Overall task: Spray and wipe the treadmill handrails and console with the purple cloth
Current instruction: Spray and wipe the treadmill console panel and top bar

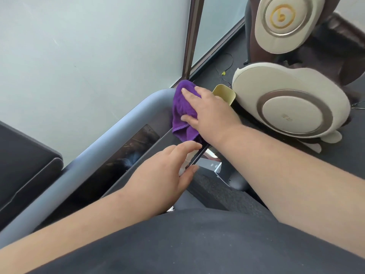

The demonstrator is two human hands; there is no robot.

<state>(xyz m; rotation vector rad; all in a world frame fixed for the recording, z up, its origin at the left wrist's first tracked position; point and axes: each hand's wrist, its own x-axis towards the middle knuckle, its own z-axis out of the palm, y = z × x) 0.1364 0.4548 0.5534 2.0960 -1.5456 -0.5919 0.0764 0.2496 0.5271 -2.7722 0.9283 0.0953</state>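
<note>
— Where's the cloth (182, 109)?
— Bunched at the far right corner of the console (126, 153), draped over the end of the grey rail (102, 141). It's purple and crumpled, its lower hem hanging down over the console's edge.
— And the console?
— Dark and glossy, with a screen reflecting light, tilted and framed by that rounded rail along its top.
— A spray bottle?
— Something white (187, 161) shows at the console's edge; can't tell what.

Single head view, looking steeply down, close over console (126, 155).
</note>
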